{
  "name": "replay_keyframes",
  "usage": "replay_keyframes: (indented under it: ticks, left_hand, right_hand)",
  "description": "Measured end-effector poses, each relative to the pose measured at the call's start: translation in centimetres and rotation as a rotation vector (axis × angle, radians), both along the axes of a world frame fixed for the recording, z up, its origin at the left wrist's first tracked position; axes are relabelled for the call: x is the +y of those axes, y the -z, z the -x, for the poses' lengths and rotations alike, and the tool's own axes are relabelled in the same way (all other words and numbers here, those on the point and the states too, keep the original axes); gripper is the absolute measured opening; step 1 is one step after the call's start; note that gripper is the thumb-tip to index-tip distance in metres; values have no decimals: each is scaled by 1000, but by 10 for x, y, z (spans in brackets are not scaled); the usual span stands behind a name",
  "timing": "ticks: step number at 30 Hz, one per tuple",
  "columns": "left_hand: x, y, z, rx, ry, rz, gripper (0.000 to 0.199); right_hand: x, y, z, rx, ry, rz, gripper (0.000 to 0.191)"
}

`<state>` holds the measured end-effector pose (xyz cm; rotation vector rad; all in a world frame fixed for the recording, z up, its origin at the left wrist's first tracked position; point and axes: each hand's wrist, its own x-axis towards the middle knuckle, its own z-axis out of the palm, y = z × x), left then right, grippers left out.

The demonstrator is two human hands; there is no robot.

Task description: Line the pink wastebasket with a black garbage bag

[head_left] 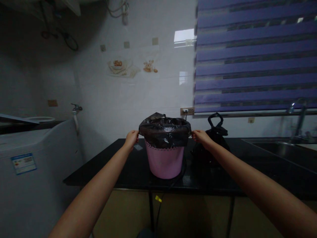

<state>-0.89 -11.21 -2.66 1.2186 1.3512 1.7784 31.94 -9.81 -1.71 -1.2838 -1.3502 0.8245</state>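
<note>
A pink bucket with a row of small holes below its top stands on the black counter. A black plastic bag lines it, folded over the rim and hanging down outside. My left hand pinches the bag's edge at the left side of the rim. At the right side, my right hand grips the bag's edge too. Behind my right forearm sits a second black bag, full and tied, with a loop on top.
The black counter runs to a sink with a faucet at the right. A washing machine stands at the left. A cable with a yellow tag hangs over the counter's front edge.
</note>
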Motion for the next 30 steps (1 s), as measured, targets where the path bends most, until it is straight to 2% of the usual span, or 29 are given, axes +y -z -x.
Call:
replay_keyframes:
  ticks: [7,11,15,17,19,22,26,30]
  left_hand:
    - [-1,5,0,-13,14,12,9]
    - [0,2,2,-25,-69,-41,13]
    - [-2,-9,6,-13,-201,-191,8]
    - [-5,-17,6,25,-224,-278,7]
    - [-11,-25,2,172,-192,-441,7]
    - [-23,-35,-10,496,-42,-647,10]
    - [-36,-44,-28,812,115,-701,17]
    - [-38,-45,-35,1048,190,-704,21]
  right_hand:
    - [-1,4,1,19,-15,24,12]
    - [3,3,-2,29,41,-24,14]
    - [6,-9,-7,-92,183,-287,12]
    - [2,-20,-7,-193,203,-443,10]
    - [-5,-31,-3,-298,152,-541,12]
    - [-19,-44,9,-440,-17,-666,15]
    - [-33,-53,27,-690,-227,-818,24]
    - [-37,-54,38,-840,-370,-840,33]
